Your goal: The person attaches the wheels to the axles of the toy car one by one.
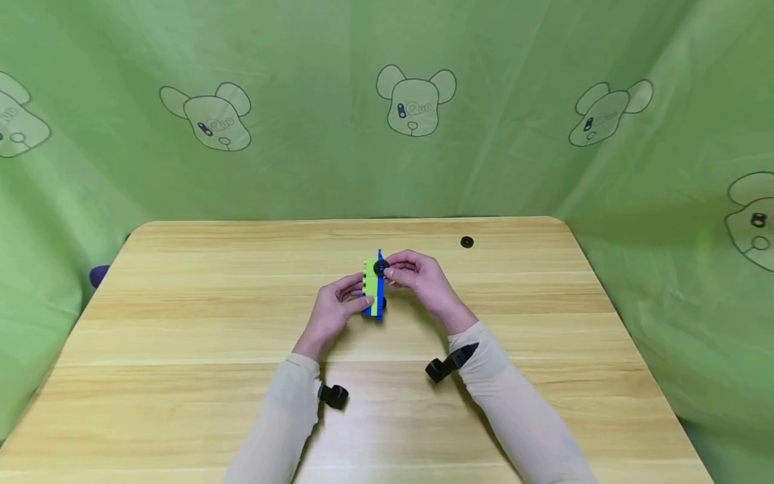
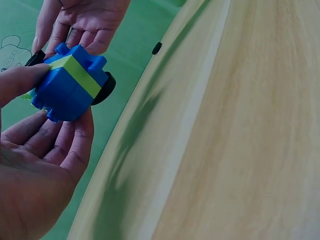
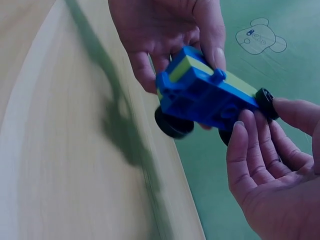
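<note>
A toy car [image 1: 371,286] built of blue and lime-green blocks is held above the table, tilted on its side. My left hand [image 1: 331,310] grips it by the body, thumb on one side and fingers beneath. At its far end, my right hand [image 1: 426,279] pinches a black wheel [image 3: 266,103] against the car's side, thumb pressing the wheel's outer face. Two more black wheels show in the right wrist view: one wheel [image 3: 173,124] at the near end and another wheel [image 3: 225,136], partly hidden behind the right fingers.
A loose black wheel [image 1: 467,242] lies on the wooden table [image 1: 181,323] near its back edge, to the right. Green cloth [image 1: 314,161] with bear-head drawings hangs behind and beside the table. Each sleeve carries a black wrist camera [image 1: 450,363].
</note>
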A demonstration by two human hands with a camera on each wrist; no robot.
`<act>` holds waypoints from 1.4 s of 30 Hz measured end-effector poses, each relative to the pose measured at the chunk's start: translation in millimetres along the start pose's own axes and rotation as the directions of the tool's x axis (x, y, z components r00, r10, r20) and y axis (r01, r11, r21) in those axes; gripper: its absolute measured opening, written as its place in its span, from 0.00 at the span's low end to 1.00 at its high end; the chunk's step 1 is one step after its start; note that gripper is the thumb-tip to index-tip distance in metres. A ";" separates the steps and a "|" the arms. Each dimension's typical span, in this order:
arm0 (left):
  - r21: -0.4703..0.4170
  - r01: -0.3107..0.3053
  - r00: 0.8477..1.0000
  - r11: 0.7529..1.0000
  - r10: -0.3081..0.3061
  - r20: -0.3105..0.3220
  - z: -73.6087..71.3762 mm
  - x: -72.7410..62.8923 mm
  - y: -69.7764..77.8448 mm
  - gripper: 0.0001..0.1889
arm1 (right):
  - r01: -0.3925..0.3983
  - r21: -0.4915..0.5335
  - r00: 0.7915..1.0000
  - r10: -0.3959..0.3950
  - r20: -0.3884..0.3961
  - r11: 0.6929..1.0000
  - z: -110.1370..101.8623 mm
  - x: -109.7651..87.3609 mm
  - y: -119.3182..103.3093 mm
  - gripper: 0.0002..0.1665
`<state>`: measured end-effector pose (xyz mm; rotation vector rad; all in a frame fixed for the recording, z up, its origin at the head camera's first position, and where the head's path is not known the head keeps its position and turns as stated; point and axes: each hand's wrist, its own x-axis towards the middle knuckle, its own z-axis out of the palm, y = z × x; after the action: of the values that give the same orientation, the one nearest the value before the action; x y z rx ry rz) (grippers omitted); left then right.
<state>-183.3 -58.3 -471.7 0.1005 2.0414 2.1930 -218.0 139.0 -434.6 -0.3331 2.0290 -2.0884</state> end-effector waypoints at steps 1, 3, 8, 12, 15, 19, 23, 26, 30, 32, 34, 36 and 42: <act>0.000 -0.001 1.000 1.000 0.001 0.000 -0.5 -0.3 0.1 0.28 | -0.003 -0.008 1.000 0.003 0.006 1.000 -1.9 0.3 0.2 0.16; -0.002 0.000 1.000 1.000 0.000 0.004 -1.0 -0.2 0.5 0.28 | -0.007 -0.039 1.000 0.008 0.018 0.999 -7.3 0.1 0.2 0.16; 0.018 0.003 1.000 1.000 -0.003 0.002 -1.4 0.9 3.5 0.28 | -0.013 -0.251 0.999 0.022 0.032 0.968 -29.3 -2.5 -2.7 0.18; 0.027 0.005 1.000 1.000 -0.005 -0.009 -2.6 1.9 5.9 0.29 | -0.015 -0.396 1.000 0.012 -0.010 0.918 -54.3 -1.4 -4.7 0.18; 0.025 0.014 1.000 1.000 -0.014 -0.015 -3.1 2.6 6.7 0.29 | -0.017 -0.458 0.998 -0.012 -0.061 0.889 -77.2 1.3 -4.7 0.18; 0.029 0.021 1.000 0.999 -0.021 -0.010 -3.1 2.9 7.2 0.29 | -0.041 -0.519 0.990 -0.035 -0.135 0.854 -109.7 4.1 -2.1 0.19; 0.023 0.019 1.000 1.000 -0.019 -0.003 -3.1 2.6 7.1 0.30 | -0.087 -0.575 0.979 -0.036 -0.200 0.814 -138.4 6.6 2.8 0.20; 0.022 0.017 1.000 1.000 -0.017 0.002 -3.5 3.0 6.3 0.30 | -0.125 -0.619 0.976 -0.017 -0.219 0.775 -154.8 10.9 6.9 0.23; 0.040 0.021 1.000 0.999 -0.021 0.010 -4.5 3.1 5.3 0.30 | -0.157 -0.670 0.978 0.018 -0.210 0.726 -168.5 20.4 10.4 0.26; 0.043 0.028 1.000 0.999 -0.028 0.008 -5.7 2.3 4.8 0.30 | -0.159 -0.689 0.980 0.030 -0.196 0.707 -172.3 25.9 12.2 0.27; 0.046 0.032 0.999 0.998 -0.032 0.005 -7.0 1.2 4.5 0.30 | -0.156 -0.704 0.983 0.042 -0.176 0.693 -175.0 31.1 14.4 0.28; 0.050 0.030 1.000 0.998 -0.030 0.007 -8.2 0.5 4.3 0.30 | -0.153 -0.718 0.986 0.054 -0.159 0.679 -177.0 35.6 16.5 0.28; 0.078 0.022 1.000 0.997 -0.022 0.000 -8.3 1.6 6.7 0.30 | -0.147 -0.755 0.989 0.079 -0.125 0.639 -181.3 45.8 20.0 0.30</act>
<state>-186.6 -66.7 -465.7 0.0868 2.1175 2.1008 -317.1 297.0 -458.7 -0.2262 2.8130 -1.0551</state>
